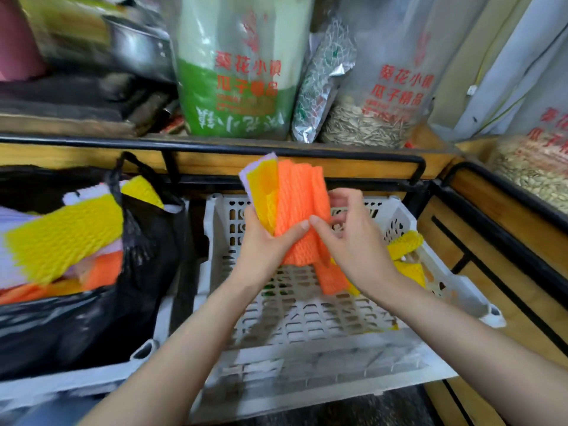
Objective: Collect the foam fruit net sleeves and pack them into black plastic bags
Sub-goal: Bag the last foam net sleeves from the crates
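Note:
My left hand (264, 241) grips a bundle of foam net sleeves (292, 204), orange in front with yellow and white behind, held upright above a white slotted crate (307, 318). My right hand (347, 241) holds the bundle's right side, thumb on the orange foam and fingers curled behind it. One orange sleeve (332, 278) hangs down from the bundle. A few yellow sleeves (405, 250) lie in the crate's right corner. On the left an open black plastic bag (92, 327) holds yellow, orange and white sleeves (61, 238).
A black metal rail (215, 147) and a wooden shelf run behind the crate. On the shelf stand clear printed bags of sunflower seeds (378, 124), a green-white bag (233, 87) and a metal pot (138, 47). A wooden stand with black rails (498, 241) flanks the right.

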A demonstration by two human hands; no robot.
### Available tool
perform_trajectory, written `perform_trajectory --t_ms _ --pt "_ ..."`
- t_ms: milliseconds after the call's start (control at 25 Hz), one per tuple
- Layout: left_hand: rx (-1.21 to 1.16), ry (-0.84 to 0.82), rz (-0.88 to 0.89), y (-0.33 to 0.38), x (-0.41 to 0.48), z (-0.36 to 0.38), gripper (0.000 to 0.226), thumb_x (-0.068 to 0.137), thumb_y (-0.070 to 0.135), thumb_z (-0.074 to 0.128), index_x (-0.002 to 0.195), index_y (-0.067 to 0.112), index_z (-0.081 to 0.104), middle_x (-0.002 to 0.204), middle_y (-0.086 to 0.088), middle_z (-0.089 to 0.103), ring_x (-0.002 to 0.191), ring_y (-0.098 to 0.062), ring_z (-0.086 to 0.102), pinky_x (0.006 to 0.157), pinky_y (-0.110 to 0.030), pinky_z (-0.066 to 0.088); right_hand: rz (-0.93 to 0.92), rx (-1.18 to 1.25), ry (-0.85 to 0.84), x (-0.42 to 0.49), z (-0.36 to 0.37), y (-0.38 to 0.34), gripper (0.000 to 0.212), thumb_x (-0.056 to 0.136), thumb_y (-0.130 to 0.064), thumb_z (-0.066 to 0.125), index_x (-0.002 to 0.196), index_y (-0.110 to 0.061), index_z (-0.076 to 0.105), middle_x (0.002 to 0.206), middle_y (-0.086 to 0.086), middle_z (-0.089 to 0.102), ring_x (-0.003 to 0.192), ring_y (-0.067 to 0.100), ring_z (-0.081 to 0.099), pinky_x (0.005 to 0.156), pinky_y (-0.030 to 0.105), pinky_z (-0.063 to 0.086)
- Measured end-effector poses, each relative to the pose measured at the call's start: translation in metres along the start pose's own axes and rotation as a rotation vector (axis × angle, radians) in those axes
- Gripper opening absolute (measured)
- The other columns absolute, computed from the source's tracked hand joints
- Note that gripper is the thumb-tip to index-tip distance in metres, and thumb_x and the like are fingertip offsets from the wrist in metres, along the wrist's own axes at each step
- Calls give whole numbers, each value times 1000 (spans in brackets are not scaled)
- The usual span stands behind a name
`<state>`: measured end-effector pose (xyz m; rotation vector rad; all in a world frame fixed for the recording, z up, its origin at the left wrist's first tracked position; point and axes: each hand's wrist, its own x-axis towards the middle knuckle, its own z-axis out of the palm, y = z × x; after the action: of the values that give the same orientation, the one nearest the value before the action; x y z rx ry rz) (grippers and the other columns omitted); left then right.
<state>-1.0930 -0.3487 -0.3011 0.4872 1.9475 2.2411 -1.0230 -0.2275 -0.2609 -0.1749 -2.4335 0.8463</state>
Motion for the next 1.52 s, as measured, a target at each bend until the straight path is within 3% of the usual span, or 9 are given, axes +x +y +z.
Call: perform_trajectory --t_ms 120,360,520,680,800,960,1240,1360,1520 --pt "65 80 274 58 -16 -27 56 73 5 77 107 25 38 104 12 54 86 18 56 73 -4 43 -115 156 128 5 3 -43 34 92 -29 57 119 -16 42 111 -2 54 86 -8 53 74 28 51" --pt "241 272 652 134 -46 -130 57 70 22 77 108 32 35 111 16 48 102 14 50 90 -7 37 -429 426 145 11 43 -158 31 94 -32 47 121 -28 34 117 10 53 110 21 56 85 45 52" --pt "393 399 609 152 -66 -213 58 68 40 76 107 37 34 111 16 48 107 3 53 92 -16 41 -467 502 32 18 93 -225 25 95 -23 47 118 -19 38 112 9 59 101 23 60 80 46 52" --pt "726 476 330 145 -72 -287 55 71 29 81 105 19 39 103 0 50 96 -13 51 69 -13 38 -344 392 -196 34 156 -242 28 94 -15 52 117 -13 37 105 14 63 95 32 61 81 49 49" --pt "1044 508 182 135 -73 -320 62 70 26 81 114 5 42 110 -13 45 107 -30 46 78 -29 33 -141 179 -494 51 191 -233 23 89 -15 60 107 -11 45 110 19 62 105 38 59 86 54 47" --pt "1081 554 216 133 -70 -318 97 73 27 79 143 -4 20 142 -23 31 132 -36 32 105 -38 28 -191 -202 -658 56 199 -226 46 87 -27 65 121 -3 46 122 19 57 112 37 54 91 49 46" --pt "1420 244 330 114 -50 -272 82 81 46 65 147 25 20 140 0 34 127 -24 31 97 -39 27 -566 -543 -45 39 130 -202 58 87 -19 64 138 -8 37 133 10 45 124 29 39 101 37 33" --pt "1565 10 366 94 -50 -264 74 85 61 41 148 32 16 147 7 29 131 -19 28 99 -36 23 -175 -421 -368 48 101 -181 53 92 -28 59 136 -7 38 119 7 59 107 20 58 84 29 48" --pt "1652 -92 450 82 -51 -262 65 87 64 16 140 34 41 139 0 49 112 -27 50 87 -42 38 39 -132 -553 67 89 -174 24 95 -24 55 85 -5 66 62 -7 65 47 -3 58 44 8 40"
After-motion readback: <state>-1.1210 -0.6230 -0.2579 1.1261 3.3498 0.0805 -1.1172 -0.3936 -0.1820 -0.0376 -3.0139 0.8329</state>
